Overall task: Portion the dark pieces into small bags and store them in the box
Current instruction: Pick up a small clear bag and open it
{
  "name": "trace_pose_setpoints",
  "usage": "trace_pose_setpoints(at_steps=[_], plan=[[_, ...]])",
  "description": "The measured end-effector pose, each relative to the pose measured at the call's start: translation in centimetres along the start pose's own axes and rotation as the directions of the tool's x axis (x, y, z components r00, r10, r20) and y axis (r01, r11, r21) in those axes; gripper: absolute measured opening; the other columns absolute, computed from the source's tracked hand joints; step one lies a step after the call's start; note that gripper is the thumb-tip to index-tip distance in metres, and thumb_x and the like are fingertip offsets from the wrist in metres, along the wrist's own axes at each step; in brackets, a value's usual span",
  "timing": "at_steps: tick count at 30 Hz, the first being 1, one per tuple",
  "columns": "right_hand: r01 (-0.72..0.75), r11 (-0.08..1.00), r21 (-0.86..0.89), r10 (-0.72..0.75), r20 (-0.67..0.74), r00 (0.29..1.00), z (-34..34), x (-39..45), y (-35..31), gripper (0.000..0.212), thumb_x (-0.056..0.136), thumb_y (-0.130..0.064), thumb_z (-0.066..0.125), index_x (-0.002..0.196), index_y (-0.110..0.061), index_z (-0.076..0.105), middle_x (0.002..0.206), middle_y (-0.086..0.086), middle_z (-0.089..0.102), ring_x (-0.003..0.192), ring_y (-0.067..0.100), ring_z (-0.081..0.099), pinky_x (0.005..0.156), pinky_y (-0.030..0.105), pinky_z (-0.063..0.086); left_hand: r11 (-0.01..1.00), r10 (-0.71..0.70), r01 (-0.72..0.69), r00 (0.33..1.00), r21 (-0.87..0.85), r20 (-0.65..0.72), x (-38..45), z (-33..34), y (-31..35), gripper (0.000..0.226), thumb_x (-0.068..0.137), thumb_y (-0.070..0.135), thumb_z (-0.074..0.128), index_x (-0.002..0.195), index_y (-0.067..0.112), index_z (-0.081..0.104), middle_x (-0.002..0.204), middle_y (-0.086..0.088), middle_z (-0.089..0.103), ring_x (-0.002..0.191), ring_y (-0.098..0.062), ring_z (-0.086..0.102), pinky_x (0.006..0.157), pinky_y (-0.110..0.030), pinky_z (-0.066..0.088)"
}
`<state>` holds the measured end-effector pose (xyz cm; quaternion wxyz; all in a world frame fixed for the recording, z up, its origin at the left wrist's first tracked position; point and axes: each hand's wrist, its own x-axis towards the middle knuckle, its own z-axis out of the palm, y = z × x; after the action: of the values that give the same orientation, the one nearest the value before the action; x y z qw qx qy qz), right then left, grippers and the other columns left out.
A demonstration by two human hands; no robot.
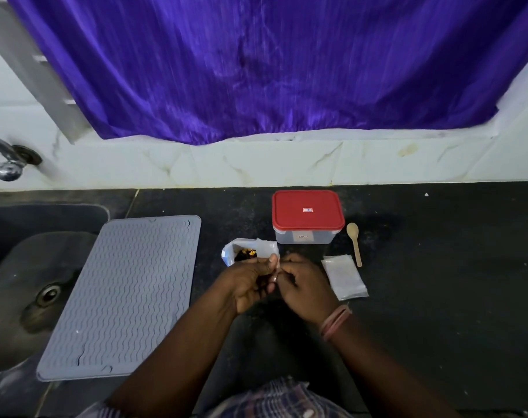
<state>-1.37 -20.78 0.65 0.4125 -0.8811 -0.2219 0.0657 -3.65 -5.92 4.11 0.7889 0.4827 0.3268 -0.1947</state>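
An open white packet [230, 251] with dark pieces [245, 254] inside stands on the black counter. Just in front of it my left hand [250, 282] and my right hand [305, 283] meet, both pinching a small clear bag [267, 248] that rises between the fingertips; its lower part is hidden by my fingers. Behind them sits a clear plastic box [305, 236] closed with a red lid [308, 210]. A stack of small clear bags [345, 277] lies right of my right hand. A wooden spoon [355, 241] lies beside the box.
A grey ribbed silicone mat [127, 294] covers the counter on the left, beside a dark sink [30, 267] with a metal tap [6, 164]. White tiles and a purple curtain [271, 70] back the counter [437, 267].
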Motion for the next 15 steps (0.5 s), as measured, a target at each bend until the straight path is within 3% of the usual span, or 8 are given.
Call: trace_pose_setpoints(at_steps=[3,6,7,10,12,15], plan=[[-0.131,0.973,0.19,0.138,-0.024,0.99,-0.1,0.0,-1.0,0.028,0.088,-0.021,0.052,0.065,-0.017,0.067,0.072,-0.007,0.064,0.068,0.003,0.059,0.068,0.03,0.048,0.999,0.008,-0.009,1.0,-0.045,-0.012,0.2,0.0,-0.3,0.008,0.093,0.015,0.07,0.086,0.011,0.069,0.077,-0.003,0.07,0.076,-0.013,0.063,0.067,-0.023,0.055],[-0.316,0.881,0.351,0.347,-0.028,0.937,0.0,0.4,-1.1,0.029,0.09,-0.017,0.055,0.065,-0.014,0.07,0.063,0.0,0.067,0.063,0.006,0.059,0.067,0.041,0.051,0.996,0.06,-0.062,0.997,-0.067,-0.043,0.2,-0.2,-0.3,0.008,0.097,0.011,0.066,0.09,0.008,0.069,0.076,-0.004,0.074,0.074,-0.013,0.068,0.067,-0.025,0.059],[-0.325,0.87,0.372,0.356,-0.016,0.934,-0.2,0.5,-1.0,0.026,0.091,-0.018,0.055,0.073,-0.015,0.074,0.07,0.0,0.071,0.07,0.007,0.063,0.073,0.043,0.054,0.994,0.09,-0.093,0.994,-0.064,-0.055,0.1,-0.3,-0.3,0.007,0.097,0.01,0.065,0.095,0.005,0.07,0.081,-0.007,0.076,0.076,-0.015,0.07,0.068,-0.026,0.06],[-0.224,0.894,0.387,0.244,-0.001,0.97,-0.3,0.6,-1.4,0.014,0.094,-0.03,0.063,0.092,-0.024,0.075,0.087,-0.009,0.074,0.086,0.004,0.069,0.082,0.031,0.056,0.984,0.173,-0.177,0.981,-0.037,-0.089,-0.2,-0.7,0.3,0.019,0.096,0.005,0.066,0.109,-0.007,0.069,0.097,-0.019,0.076,0.084,-0.022,0.073,0.072,-0.028,0.064],[-0.183,0.905,0.384,0.202,-0.008,0.979,0.0,0.6,-1.9,0.012,0.087,-0.036,0.073,0.095,-0.027,0.073,0.09,-0.01,0.074,0.087,0.004,0.069,0.08,0.024,0.056,0.98,0.196,-0.199,0.976,-0.018,-0.097,-0.6,-0.9,0.7,0.018,0.093,0.002,0.068,0.107,-0.009,0.07,0.097,-0.02,0.075,0.082,-0.021,0.074,0.073,-0.027,0.064],[-0.128,0.939,0.319,0.147,-0.034,0.989,0.4,1.1,-2.0,0.01,0.085,-0.03,0.077,0.094,-0.027,0.077,0.09,-0.013,0.072,0.09,0.0,0.066,0.081,0.016,0.051,0.983,0.181,-0.179,0.979,0.028,-0.094,-0.7,-1.3,1.1,0.022,0.092,0.004,0.071,0.11,-0.009,0.07,0.089,-0.015,0.075,0.076,-0.017,0.074,0.072,-0.026,0.063]])
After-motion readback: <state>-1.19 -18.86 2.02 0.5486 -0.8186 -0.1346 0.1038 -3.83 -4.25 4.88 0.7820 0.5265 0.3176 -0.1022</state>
